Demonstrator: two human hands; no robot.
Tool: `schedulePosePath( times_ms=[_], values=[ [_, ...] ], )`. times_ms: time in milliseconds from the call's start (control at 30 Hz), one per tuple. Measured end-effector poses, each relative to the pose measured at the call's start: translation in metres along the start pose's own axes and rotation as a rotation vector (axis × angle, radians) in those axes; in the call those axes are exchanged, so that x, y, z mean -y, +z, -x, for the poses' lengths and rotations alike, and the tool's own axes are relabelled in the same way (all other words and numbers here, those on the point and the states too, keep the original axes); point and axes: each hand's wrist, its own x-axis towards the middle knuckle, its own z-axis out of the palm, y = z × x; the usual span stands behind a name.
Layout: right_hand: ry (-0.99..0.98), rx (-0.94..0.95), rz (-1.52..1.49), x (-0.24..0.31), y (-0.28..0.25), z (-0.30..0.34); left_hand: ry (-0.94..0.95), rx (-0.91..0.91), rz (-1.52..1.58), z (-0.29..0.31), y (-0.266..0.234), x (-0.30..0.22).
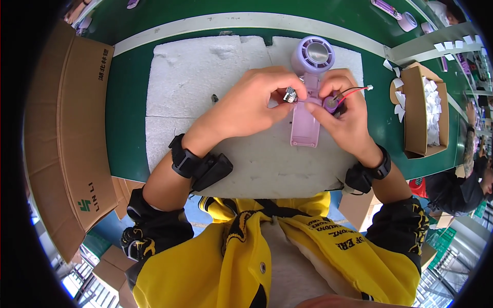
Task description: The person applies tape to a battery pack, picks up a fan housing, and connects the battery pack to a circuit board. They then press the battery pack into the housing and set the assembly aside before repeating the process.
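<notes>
A small handheld fan lies on the foam pad (185, 66), its round lilac head (318, 66) pointing away from me and its opened pink handle (305, 128) toward me. From the left, my left hand (241, 105) pinches a small circuit board (290, 95) beside the upper handle. My right hand (354, 115), fingers curled, holds a purple cylindrical battery (331, 104) just right of the handle. Red and black wires (354, 92) rise from the battery to a small white plug (369, 88). My fingertips partly cover the top of the handle.
A tall cardboard box (77, 133) stands along the left edge. On the right, an open carton (426, 113) holds many white pieces, with several white tabs beside it. A small dark piece (214, 98) lies on the foam. Other people sit farther right.
</notes>
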Motion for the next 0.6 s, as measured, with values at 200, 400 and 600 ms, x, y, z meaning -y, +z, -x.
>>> schedulePosePath(
  times_ms=[200,400,600],
  values=[
    [0.027,-0.03,0.023,0.001,0.0,0.002,-0.049,0.028,0.073,0.0,-0.001,0.0],
    [0.192,-0.149,-0.333,0.009,0.005,-0.001,-0.153,0.11,0.137,0.002,-0.006,0.0],
    [0.135,-0.067,-0.243,0.011,-0.001,-0.002,-0.128,0.094,0.208,0.002,-0.005,0.002]
  ],
)
